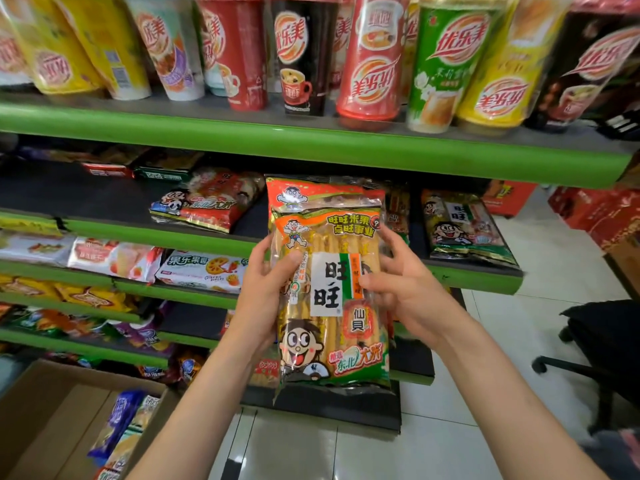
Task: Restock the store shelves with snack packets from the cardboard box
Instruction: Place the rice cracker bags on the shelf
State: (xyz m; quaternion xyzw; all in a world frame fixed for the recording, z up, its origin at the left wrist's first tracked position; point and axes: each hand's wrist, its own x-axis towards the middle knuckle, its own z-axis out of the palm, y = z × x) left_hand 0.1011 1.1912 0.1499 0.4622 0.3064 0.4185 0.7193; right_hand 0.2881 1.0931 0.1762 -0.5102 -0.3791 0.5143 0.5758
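Orange-and-green rice cracker packet [329, 285], upright, gripped between left hand [266, 289] and right hand [405, 289].

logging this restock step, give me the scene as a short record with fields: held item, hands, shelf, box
held item: tall clear-and-orange rice cracker packet, upright, in front of the shelves
left hand: grip on the packet's left edge
right hand: grip on the packet's right edge
shelf: green-edged store shelf with like packets lying flat, one at the right
box: brown cardboard box at lower left, blue packet inside
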